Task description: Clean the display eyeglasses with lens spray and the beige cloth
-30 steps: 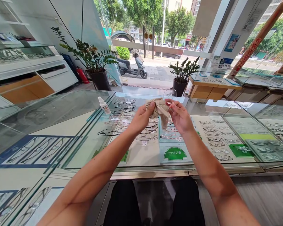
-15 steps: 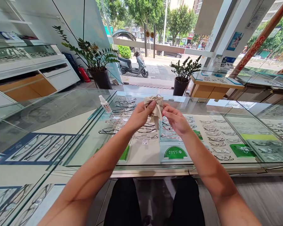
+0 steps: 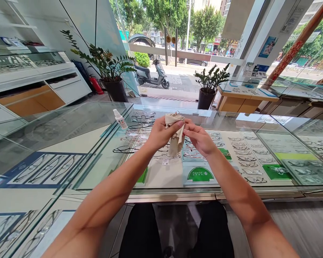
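A beige cloth [image 3: 174,145] is hanging bunched between the two hands, above the glass counter [image 3: 156,195]. The left hand [image 3: 161,133] is gripping it, thumb pressing across the front, while the right hand [image 3: 200,139] is pinching its right edge with curled fingers. A thin wire piece [image 3: 177,113] is poking out at the top; the cloth is hiding the rest. Below, rows of eyeglasses [image 3: 142,125] are lying inside the counter, and the hands and cloth are covering some of them. A white spray bottle [image 3: 120,119] is standing left of the hands, well apart from them. A green sign [image 3: 200,174] is sitting nearer the person. Beyond the counter, two potted plants [image 3: 115,89] are standing before the window, and a scooter [image 3: 152,76] is showing outside.
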Tool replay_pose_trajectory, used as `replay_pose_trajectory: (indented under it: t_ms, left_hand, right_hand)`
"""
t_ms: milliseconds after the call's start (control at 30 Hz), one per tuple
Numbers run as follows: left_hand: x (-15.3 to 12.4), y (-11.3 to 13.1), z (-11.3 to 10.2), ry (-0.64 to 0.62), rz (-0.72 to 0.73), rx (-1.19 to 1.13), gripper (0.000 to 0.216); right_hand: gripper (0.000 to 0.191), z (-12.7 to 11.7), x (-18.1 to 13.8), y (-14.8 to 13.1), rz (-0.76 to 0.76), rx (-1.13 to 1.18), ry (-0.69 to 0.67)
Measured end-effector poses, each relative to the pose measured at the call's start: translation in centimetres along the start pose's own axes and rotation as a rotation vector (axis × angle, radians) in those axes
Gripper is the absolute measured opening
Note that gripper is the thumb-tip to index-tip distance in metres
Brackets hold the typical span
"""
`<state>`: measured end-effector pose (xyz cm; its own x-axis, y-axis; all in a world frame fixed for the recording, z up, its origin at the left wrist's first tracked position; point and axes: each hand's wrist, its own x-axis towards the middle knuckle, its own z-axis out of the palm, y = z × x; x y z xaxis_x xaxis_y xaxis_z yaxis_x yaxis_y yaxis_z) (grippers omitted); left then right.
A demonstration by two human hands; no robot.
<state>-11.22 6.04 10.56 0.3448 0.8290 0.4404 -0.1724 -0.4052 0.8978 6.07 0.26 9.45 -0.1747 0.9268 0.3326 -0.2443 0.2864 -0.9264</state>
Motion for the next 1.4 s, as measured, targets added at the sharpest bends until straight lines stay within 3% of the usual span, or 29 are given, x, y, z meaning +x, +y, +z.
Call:
replay_pose_trajectory:
  t_ms: [200,400,467,700,833,1067,1167,1400]
  left_hand:
    - [0.3,-0.5,-0.2,0.078,0.011,-0.048,0.060]
    - [0.8,-0.6,-1.0,-0.121,-0.141,-0.248,0.051]
    - [0.7,-0.4,-0.9,-0.136,-0.142,-0.241,0.052]
    - [-0.1,-0.5,0.3,0.030,-0.094,-0.119,0.049]
    - [-0.2,-0.5,0.6,0.063,-0.061,-0.095,0.055]
    - [0.8,-0.8,-0.8,-0.170,-0.139,-0.300,0.052]
    - [1.1,-0.9,-1.1,-0.210,-0.151,-0.354,0.047]
    - [0.2,-0.6,0.1,-0.072,-0.112,-0.284,0.047]
  right_hand:
    - [0.034,0.0,0.1,-0.2,-0.022,-0.086,0.059]
    - [0.040,-0.7,0.2,-0.8,0.053,-0.024,0.105]
    - [0.041,-0.7,0.2,-0.9,0.078,0.016,0.090]
    - [0.042,0.1,0.1,0.1,0.163,0.107,-0.014]
    - [0.040,0.5,0.0,0.2,0.150,0.100,-0.052]
    - [0.039,-0.7,0.1,-0.5,0.110,0.077,0.053]
    - [0.039,-1.0,0.2,-0.6,0.100,0.104,0.076]
    - [0.040,-0.2,0.1,0.1,0.139,0.179,0.014]
